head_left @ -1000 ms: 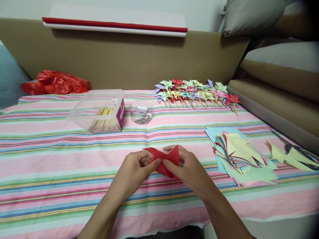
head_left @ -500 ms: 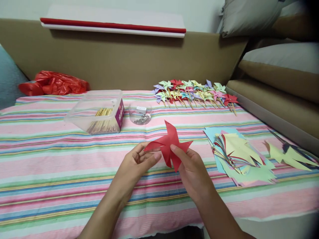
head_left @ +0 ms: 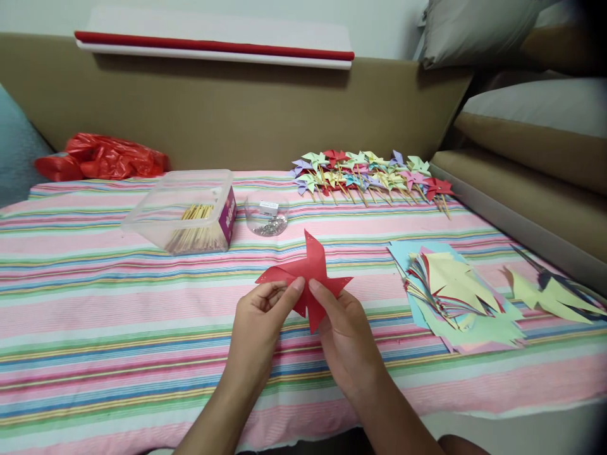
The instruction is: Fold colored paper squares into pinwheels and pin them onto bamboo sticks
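Pinching at centre: one red paper pinwheel, both hands

Item, one: red paper pinwheel [head_left: 317, 260], held up over the striped cloth [head_left: 118, 309], between the left hand [head_left: 260, 316] and the right hand [head_left: 349, 332]. It is pinched near its middle by both, thumbs laid on the near face, thumb tips just apart, fingers curled beneath or behind. At least four points are seen; the rest are partly covered by the thumbs.

Handling, as judged: very light, thin, springy at the folds, hardly slippery, easily creased or torn. Best held at the layered centre; the tips should be spared.

Counted about the hands:
- Beyond the left hand, to its left: one clear plastic box [head_left: 156, 205], holding many thin sticks [head_left: 196, 230], too crowded to be counted.
- Straight beyond the hands: one round clear tub [head_left: 249, 218], holding small metal pieces [head_left: 271, 226], number not legible.
- Far beyond the right hand: one cluster of pinwheels on sticks [head_left: 391, 182], overlapped, so no total is given.
- Right of the right hand: one pile of cut paper [head_left: 453, 278], sheets uncounted.
- Farther right: one loose yellow cutout [head_left: 552, 298], with one pair of scissors [head_left: 546, 277] beside it, partly hidden.
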A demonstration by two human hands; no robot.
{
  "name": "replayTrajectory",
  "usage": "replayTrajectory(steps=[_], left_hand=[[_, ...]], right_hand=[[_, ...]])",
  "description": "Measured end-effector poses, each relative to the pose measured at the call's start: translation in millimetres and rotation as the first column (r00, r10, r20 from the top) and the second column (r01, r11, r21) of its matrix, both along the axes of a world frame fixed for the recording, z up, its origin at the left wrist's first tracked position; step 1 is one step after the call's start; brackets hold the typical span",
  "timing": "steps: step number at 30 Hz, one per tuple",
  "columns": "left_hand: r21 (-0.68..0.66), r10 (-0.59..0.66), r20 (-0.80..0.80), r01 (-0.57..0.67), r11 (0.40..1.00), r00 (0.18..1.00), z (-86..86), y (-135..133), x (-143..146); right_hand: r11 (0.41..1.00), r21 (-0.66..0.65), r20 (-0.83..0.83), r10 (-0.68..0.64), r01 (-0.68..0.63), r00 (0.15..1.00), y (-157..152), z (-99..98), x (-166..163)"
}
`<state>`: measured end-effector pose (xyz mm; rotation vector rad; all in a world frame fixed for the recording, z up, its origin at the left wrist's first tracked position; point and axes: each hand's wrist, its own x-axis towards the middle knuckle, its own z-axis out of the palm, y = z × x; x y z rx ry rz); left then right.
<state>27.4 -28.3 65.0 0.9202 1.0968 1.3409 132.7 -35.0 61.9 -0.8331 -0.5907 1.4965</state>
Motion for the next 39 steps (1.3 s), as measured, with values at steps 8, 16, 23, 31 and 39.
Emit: replayTrajectory(steps=[8, 16, 23, 31, 39], left_hand=[[0.000, -0.004, 0.001, 0.004, 1.000, 1.000, -0.8, 0, 0], [-0.059, 0.103, 0.093, -0.098, 0.993, 0.990, 1.1, 7, -7], [-0.058, 0.104, 0.114, -0.098, 0.994, 0.988, 1.7, 8, -9], [-0.020, 0.069, 0.044, -0.068, 0.997, 0.997, 2.8, 6, -9], [0.005, 0.031, -0.087, -0.031, 1.000, 0.996, 5.4, 0, -6]], right_hand=[[0.997, 0.051, 0.118, -0.067, 0.061, 0.991, -1, -7.1, -2], [0.872, 0.469, 0.625, -0.439, 0.139, 0.646, -4, -1.3, 23], [0.686, 0.626, 0.776, -0.594, -0.372, 0.210, -1, -0.6, 38], [0.793, 0.555, 0.816, -0.463, -0.250, 0.345, -5, -0.2, 29], [0.843, 0.537, 0.759, -0.476, -0.014, 0.444, 0, -2.9, 25]])
